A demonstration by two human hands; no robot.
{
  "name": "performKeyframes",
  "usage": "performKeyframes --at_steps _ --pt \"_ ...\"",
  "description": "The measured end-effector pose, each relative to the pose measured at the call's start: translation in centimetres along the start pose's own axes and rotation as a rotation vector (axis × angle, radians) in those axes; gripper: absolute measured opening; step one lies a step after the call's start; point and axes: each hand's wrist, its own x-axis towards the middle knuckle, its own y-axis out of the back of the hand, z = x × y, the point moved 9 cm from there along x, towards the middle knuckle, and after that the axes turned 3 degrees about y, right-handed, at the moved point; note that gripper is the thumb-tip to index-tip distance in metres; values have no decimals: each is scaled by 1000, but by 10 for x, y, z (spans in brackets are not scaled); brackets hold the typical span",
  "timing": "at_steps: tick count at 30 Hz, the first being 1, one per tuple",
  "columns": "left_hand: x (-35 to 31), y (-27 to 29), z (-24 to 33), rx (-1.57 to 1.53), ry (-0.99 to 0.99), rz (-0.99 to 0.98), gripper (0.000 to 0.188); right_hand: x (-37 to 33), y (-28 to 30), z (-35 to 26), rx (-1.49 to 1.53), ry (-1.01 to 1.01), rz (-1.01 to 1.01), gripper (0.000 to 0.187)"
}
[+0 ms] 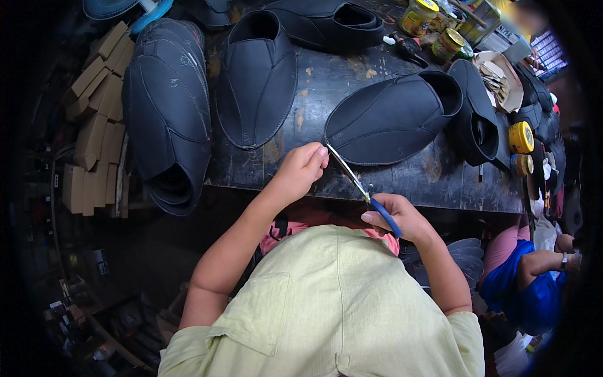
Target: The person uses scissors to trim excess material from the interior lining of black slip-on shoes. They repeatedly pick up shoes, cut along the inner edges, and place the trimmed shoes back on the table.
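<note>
My right hand [402, 217] grips a pair of scissors [381, 213] by the blue handles. Their metal blades point up and left, the tips close to the toe edge of a black stitched shoe upper [389, 119] lying on the table. Beside the tips, my left hand [301, 168] is closed in a pinch; what its fingers hold, perhaps a thread, is too small to make out. Just beyond that hand lies another black shoe upper [257, 81], toe toward me.
A stack of black uppers [166, 107] lies on the left of the dark worn table [440, 185], beside piled brown blocks [97, 151]. Yellow-lidded jars [418, 17] and a white tray of scraps [499, 78] stand at the far right. Another person in blue [527, 289] sits at right.
</note>
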Motion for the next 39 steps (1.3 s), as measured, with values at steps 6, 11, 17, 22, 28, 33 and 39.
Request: performKeyframes --at_steps 6,11,17,22,28,33,39 --pt "-13 4 1 -111 100 -45 32 1 -1 2 -6 11 -15 32" --pt "-14 3 2 -110 111 -69 31 5 -10 0 97 106 -106 40" --pt "-22 6 4 -104 98 -38 31 6 -11 -3 74 65 -60 39" --pt "-30 5 35 99 -30 -122 24 -2 -11 2 132 18 8 32" --pt "-9 -24 130 566 -507 -87 40 -48 44 -10 -73 364 476 21" --pt "60 -115 200 629 -1011 63 47 -78 83 11 102 456 738 20" --pt "139 -167 167 1273 -504 -263 84 -91 87 46 228 541 669 38"
